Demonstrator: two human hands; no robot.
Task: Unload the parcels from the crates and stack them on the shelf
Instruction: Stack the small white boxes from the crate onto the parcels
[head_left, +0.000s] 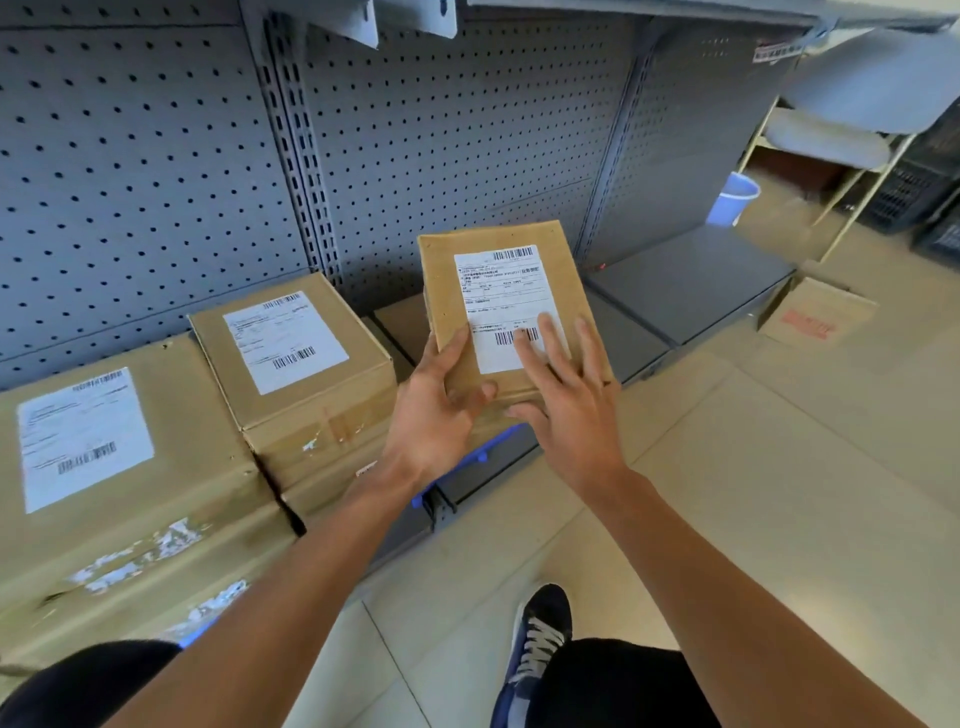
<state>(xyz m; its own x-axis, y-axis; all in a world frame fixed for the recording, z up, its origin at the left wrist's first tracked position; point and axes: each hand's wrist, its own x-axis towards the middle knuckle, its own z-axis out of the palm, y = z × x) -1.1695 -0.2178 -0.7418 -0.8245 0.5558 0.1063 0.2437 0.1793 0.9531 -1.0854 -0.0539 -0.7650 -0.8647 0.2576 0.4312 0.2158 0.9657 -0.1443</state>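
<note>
Shelf (691, 291), left to right: two labelled parcels (291, 353) stacked; third parcel (511, 306) at placing step, left hand (436, 410) gripping its corner, right hand (566, 400) flat-fingered on top; next, lower onto bare shelf.

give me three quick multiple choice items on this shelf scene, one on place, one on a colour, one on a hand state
1. Where is the bucket?
A. far right, on the floor beyond the shelf
B. on the left parcel
C. in the left hand

2. What colour is the bucket?
A. red
B. blue
C. green

3. What is the right hand doing?
A. hanging at the side
B. making a fist
C. lying on the held parcel with straight fingers

Answers:
1 A, it stands past the shelf's right end.
2 B, its wall is blue.
3 C, its fingers lie flat on the label while the left hand grips the parcel's near left corner.
</note>
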